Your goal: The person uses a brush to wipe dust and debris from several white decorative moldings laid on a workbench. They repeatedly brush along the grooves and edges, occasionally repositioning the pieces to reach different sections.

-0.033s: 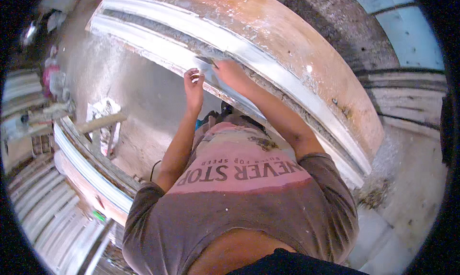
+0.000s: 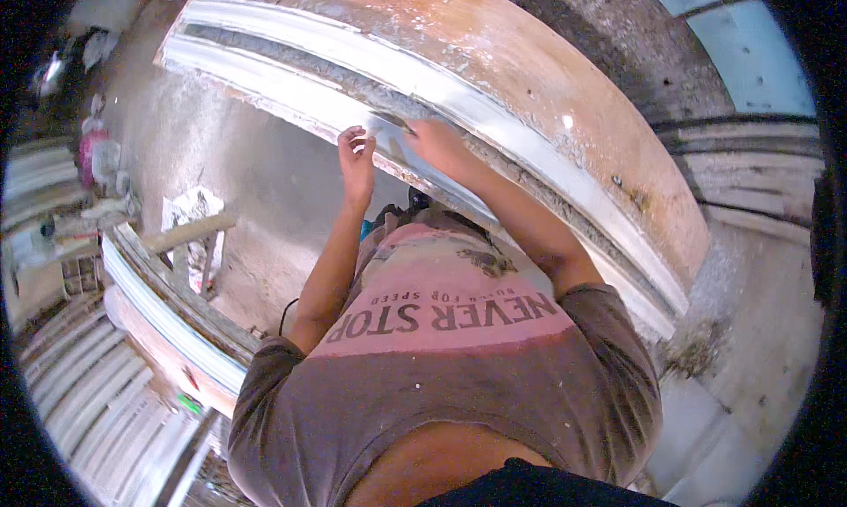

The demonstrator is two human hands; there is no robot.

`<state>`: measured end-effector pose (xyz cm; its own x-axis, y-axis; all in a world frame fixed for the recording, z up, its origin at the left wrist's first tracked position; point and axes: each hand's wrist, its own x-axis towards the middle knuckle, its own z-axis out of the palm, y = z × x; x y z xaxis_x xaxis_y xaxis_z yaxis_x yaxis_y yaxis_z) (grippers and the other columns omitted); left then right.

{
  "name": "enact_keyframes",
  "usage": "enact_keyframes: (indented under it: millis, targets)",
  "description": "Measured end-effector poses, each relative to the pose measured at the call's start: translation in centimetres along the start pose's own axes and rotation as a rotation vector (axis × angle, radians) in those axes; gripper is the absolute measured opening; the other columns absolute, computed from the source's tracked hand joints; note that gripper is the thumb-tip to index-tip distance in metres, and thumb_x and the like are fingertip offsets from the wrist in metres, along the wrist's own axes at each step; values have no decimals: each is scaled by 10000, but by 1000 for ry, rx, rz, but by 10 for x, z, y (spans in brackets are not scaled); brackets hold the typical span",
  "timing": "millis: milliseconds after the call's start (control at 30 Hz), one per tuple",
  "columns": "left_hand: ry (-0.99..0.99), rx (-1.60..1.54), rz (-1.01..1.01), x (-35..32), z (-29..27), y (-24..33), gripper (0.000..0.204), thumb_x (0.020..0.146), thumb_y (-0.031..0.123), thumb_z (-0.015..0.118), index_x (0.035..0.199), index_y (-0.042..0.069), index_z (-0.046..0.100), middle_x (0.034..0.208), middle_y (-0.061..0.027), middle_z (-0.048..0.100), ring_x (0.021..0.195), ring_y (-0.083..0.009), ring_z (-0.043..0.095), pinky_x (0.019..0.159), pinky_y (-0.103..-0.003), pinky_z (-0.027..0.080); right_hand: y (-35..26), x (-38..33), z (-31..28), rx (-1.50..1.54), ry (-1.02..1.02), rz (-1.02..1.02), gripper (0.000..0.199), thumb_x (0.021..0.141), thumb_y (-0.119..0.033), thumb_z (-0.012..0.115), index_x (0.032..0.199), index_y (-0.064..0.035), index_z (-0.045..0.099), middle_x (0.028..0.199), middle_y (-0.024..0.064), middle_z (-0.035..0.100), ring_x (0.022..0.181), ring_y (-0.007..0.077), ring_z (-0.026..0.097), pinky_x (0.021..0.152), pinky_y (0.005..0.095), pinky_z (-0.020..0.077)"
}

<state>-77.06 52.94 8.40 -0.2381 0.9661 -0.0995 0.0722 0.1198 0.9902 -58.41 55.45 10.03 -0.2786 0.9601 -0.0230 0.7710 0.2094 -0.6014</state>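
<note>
A long, curved white moulding (image 2: 291, 88) with a grey groove along it lies across the view in front of me. My right hand (image 2: 438, 147) is closed on a thin, flat scraper blade (image 2: 388, 118). The blade lies low over the moulding, beside the groove; its handle is hidden in my fingers. My left hand (image 2: 356, 157) is at the moulding's near edge, fingers loosely bent and apart, with nothing visible in them. Whether its fingertips touch the edge I cannot tell.
Beyond the moulding rises a curved, orange-brown panel (image 2: 529, 75) splashed with white. Another curved white piece (image 2: 168, 300) lies at the left, near a wooden bar (image 2: 190, 232) and a stained white sheet (image 2: 196, 209). Stacked strips (image 2: 97, 392) fill the lower left; pale blue sheets (image 2: 750, 57) are far right.
My right hand and the blade have moved slightly to the right along the moulding. My left hand has stayed nearly in place.
</note>
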Motion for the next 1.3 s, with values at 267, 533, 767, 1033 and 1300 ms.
enact_keyframes:
  millis: [267,533,767,1033,1300]
  targets:
    - [-96,93,27,19,16,-2,283,882,78,634,1136,25,521,1108,-83,555,972,-188,533,852,-329,456,62,-164,-87,418,-101,720,374,906,-369,639,802,-13,683,603,94,580,508,218,533,498,367,424]
    - [-275,194,36,28,42,15,277,888,88,632,1133,31,516,1112,-88,549,967,-199,527,867,-343,453,66,-102,-23,749,-67,709,374,925,-382,621,865,-19,688,599,40,576,493,108,489,397,295,361]
    - [-281,295,-9,32,37,25,344,933,281,633,1127,16,530,1065,-103,601,879,-202,616,758,-314,518,49,-70,-12,358,35,461,335,903,-307,610,953,19,670,732,180,664,623,334,639,566,446,508]
    - [-686,-59,-557,5,59,58,402,994,292,525,1326,72,475,942,-33,617,841,-132,609,737,-303,508,-14,-87,-24,608,182,44,520,897,-277,641,1332,-39,484,1141,229,585,1033,364,587,886,447,485]
    - [-1408,595,-320,9,103,91,384,1001,271,524,1363,158,461,920,-2,500,761,-122,464,670,-275,433,83,-294,-71,585,600,889,377,926,-259,634,1259,-83,604,1124,115,664,993,227,649,872,359,522]
